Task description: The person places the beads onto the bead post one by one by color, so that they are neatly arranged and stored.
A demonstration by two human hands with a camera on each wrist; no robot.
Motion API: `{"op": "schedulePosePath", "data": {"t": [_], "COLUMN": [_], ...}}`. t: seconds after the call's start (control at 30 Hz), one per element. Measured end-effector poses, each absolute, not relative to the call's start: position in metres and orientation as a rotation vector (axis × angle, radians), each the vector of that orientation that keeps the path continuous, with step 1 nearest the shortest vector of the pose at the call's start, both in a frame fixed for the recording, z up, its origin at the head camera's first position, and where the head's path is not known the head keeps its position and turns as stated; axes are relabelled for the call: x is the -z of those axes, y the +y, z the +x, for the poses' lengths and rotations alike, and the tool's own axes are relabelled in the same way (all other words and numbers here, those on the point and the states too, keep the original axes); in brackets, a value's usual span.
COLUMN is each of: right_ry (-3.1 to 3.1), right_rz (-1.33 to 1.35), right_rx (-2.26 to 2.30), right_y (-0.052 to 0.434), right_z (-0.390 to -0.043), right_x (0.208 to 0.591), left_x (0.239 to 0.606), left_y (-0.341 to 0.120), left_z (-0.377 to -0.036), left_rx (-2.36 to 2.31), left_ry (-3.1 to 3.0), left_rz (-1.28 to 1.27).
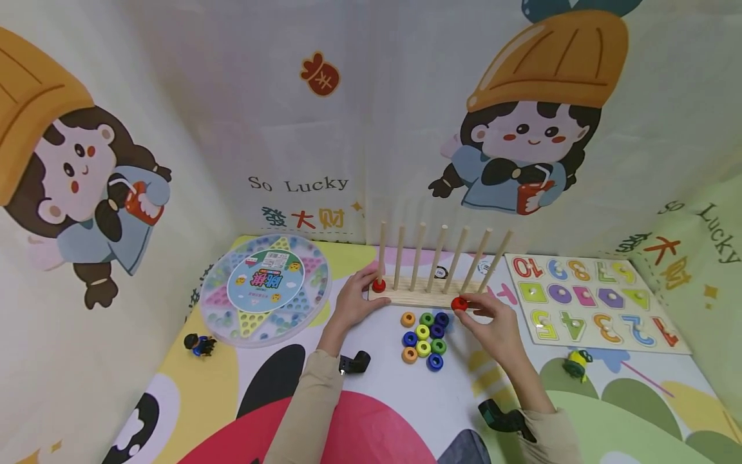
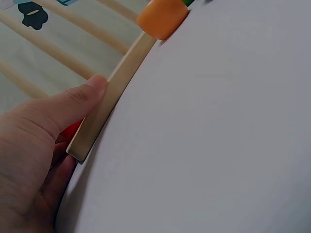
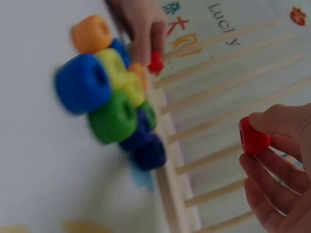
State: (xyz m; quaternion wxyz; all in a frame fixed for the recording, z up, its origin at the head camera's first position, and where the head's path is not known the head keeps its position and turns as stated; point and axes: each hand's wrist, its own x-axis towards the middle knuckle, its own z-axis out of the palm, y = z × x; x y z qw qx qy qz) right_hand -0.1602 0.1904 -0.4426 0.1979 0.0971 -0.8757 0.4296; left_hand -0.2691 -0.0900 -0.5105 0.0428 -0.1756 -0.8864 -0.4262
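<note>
**Red ring pinched at the peg rack; rack end steadied**

A wooden peg rack (image 1: 426, 295) is seen standing toward the far edge of the bench (image 1: 377, 386), its seven dowels rising from a flat base. The left end of that base is gripped by the left hand (image 1: 353, 303); in the left wrist view the thumb (image 2: 73, 104) is pressed against the front edge of the base, with the other fingers curled behind the end. One red ring (image 1: 379, 285) is already seated at the foot of the leftmost peg, just beside that hand.

A second red ring (image 1: 459, 303) is pinched between thumb and fingertips of the right hand (image 1: 493, 322), held at the front edge of the rack base toward its right end. In the right wrist view the ring is seen clear of the pegs, none of them passing through its hole.

A cluster of loose rings (image 1: 424, 338) in orange, green, yellow and blue is noted on the bench just in front of the rack, between the two hands.

Also recorded: a round marble board game (image 1: 265, 288) near the left edge of the bench, a number puzzle board (image 1: 591, 303) toward the right edge, a small dark figure (image 1: 199, 344) in front of the round game, and a small yellow-and-green figure (image 1: 576, 365) in front of the puzzle board.
</note>
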Motion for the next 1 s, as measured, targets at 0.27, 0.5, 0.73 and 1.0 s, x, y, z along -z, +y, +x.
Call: {"op": "schedulePosePath", "data": {"t": [0.27,0.5,0.73,1.0], "right_ry": [-2.376,-2.326,-2.283,-2.269], "right_rz": [0.28,0.388,0.492,0.583], "right_rx": [-1.275,-1.304,-1.325,-1.322], "right_y": [0.168,0.144,0.116,0.089], "right_z": [-0.184,-0.199,-0.214,-0.236], "right_x": [0.402,0.375,0.341,0.314], "left_x": [0.509,0.509,0.508,0.507], "left_y": [-0.09,-0.09,-0.092,-0.092], "left_z": [-0.27,-0.269,-0.268,-0.268], "left_rx": [1.309,1.279,1.332,1.314], "left_ry": [-2.703,-2.713,-2.708,-2.716], "left_rz": [-0.55,-0.557,-0.556,-0.563]}}
